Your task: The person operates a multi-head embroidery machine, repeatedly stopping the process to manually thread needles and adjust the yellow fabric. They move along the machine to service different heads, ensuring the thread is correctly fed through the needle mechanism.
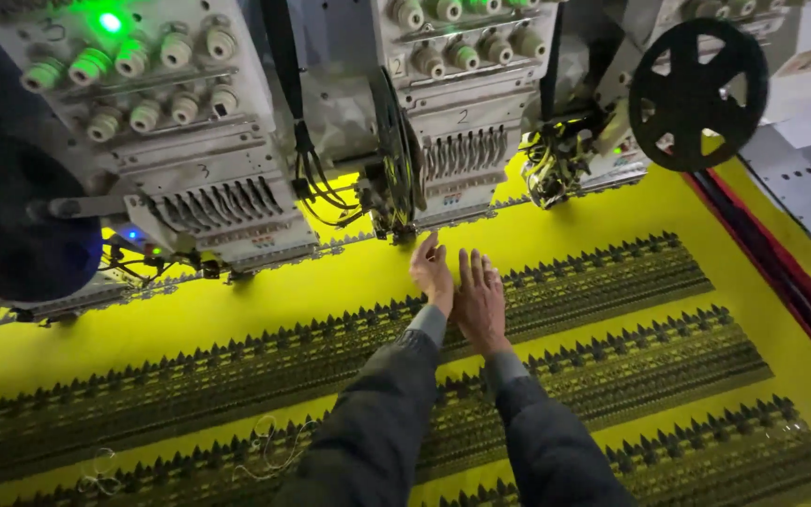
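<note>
Both hands are open and hold nothing. The left hand (432,272) and right hand (481,302) lie side by side on the yellow cloth (556,239), maybe touching each other. They are just below the sewing head (452,141) of the embroidery machine (190,141).

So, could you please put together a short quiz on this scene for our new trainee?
1. True or false: both hands, the left hand and the right hand, lie open on the yellow fabric.
2. Which thing stands at the upper right? A) a black spoked wheel B) a red bucket C) a blue fan
3. Fill in: the light glowing on the left embroidery head is ____.

Key: 1 true; 2 A; 3 green.
</note>
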